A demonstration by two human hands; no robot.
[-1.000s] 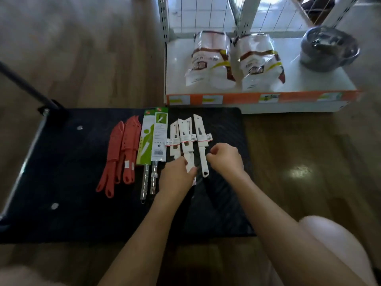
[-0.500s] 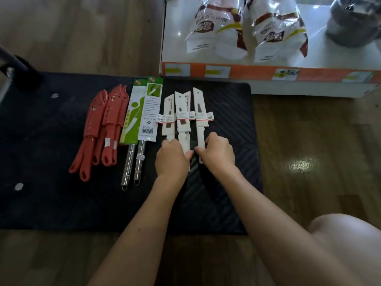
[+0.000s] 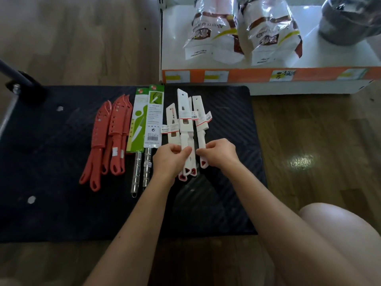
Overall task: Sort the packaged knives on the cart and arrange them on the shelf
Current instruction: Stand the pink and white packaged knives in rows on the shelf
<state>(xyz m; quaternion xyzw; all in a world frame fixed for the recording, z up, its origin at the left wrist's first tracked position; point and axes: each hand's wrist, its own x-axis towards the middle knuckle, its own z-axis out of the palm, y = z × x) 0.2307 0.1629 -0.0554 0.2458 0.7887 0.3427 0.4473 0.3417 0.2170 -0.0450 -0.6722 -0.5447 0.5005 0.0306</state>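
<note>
**Gathering the white knives**

On the cart (image 3: 61,213), the left hand (image 3: 171,159) pinches a bundle of white knives (image 3: 185,129), perhaps three. The right hand (image 3: 219,154) grips the rightmost knife (image 3: 201,129) by its handle. Next, probably: merge them, then lift toward the shelf (image 3: 237,76).

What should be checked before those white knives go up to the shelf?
1. Left hand grips the middle white knives: ok.
2. Right hand pinches the right white knife: ok.
3. Leftmost white knife gripped: cannot tell, the left hand hides its handle.
4. White ones sorted apart from red knives and green-card knives: ok.
5. Bare room on shelf beside the bags: ok.
</note>
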